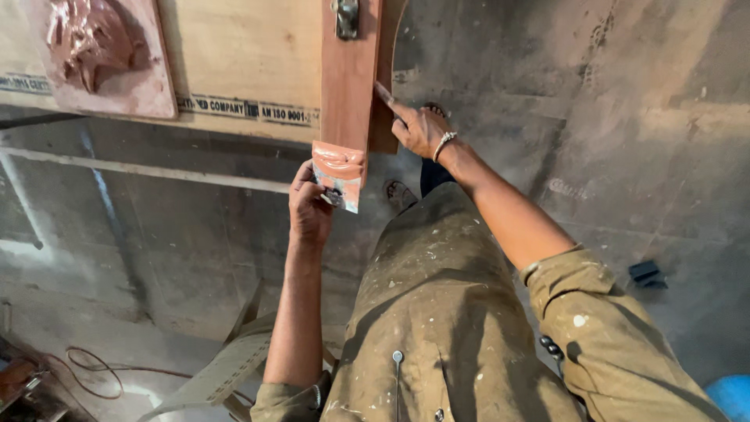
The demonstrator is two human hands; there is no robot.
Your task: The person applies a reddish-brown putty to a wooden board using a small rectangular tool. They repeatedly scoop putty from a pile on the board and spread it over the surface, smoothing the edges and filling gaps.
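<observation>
My left hand (309,205) grips a small flat scraper blade (339,175) smeared with reddish-brown paste, pressed against the near end of a narrow reddish wooden strip (349,78). My right hand (419,125), with a metal bangle on the wrist, rests against the right side of that strip, index finger stretched out along its edge. A metal latch (347,17) is fixed near the strip's far end. The strip lies over a pale plywood sheet (242,55).
A board with a mound of reddish-brown paste (94,47) sits on the plywood at upper left. Grey concrete floor (625,117) lies below. A small black object (647,273) is at right, a cable (94,367) and a perforated strip (226,367) at lower left.
</observation>
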